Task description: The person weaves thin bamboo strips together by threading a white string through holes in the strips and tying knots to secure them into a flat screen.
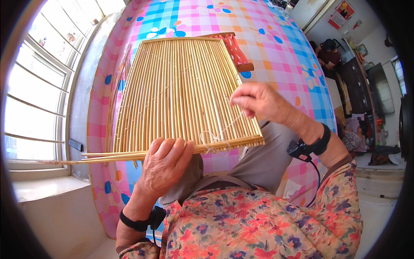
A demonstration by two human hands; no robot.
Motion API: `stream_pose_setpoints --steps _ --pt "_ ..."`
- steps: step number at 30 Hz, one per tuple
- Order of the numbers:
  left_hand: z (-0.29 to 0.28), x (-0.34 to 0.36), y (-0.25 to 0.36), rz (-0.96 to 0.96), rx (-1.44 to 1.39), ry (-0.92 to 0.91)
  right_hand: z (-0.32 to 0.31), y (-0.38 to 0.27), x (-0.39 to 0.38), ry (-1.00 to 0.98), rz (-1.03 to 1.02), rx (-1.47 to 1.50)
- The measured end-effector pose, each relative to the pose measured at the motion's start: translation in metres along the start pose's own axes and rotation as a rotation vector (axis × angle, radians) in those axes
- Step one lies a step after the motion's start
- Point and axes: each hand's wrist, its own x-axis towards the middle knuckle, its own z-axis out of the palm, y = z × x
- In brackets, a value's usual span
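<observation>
- Stalk panel (pixel 177 90): a flat sheet of slender, parallel yellow stalks, placed in front of the seated person, its near edge above the legs.
- Loose stalk ends (pixel 108 156): project leftward along the panel's near edge.
- White thread (pixel 233 122): looped at the panel's near edge, right of centre, and drawn up toward its right side.
- Left hand (pixel 167 162): grasps the panel's near edge and the stalks there, fingers folded over the top.
- Right hand (pixel 264 102): above the panel's right edge, thumb and fingers pinched together on the thread.
- Red item with wooden bars (pixel 236 51): at the panel's far right corner, partly hidden by it.
- Thin dry stems (pixel 124 69): lie just left of the panel.
- Checked, flowered cloth (pixel 276 60): extends beyond the panel on several sides.
- Barred window (pixel 39 95): well left of the panel.
</observation>
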Motion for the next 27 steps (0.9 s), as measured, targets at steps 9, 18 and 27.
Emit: stream_pose_setpoints --steps 9,18,27 --pt "-0.009 0.032 0.023 -0.394 -0.303 -0.007 0.03 0.022 0.008 -0.172 -0.193 -0.049" --pt "0.001 0.045 0.035 -0.449 -0.416 -0.006 0.042 0.019 -0.001 -0.209 -0.15 -0.262" --pt "-0.01 0.039 0.022 -0.421 -0.724 -0.032 0.046 0.028 0.005 -0.065 -0.333 -0.314"
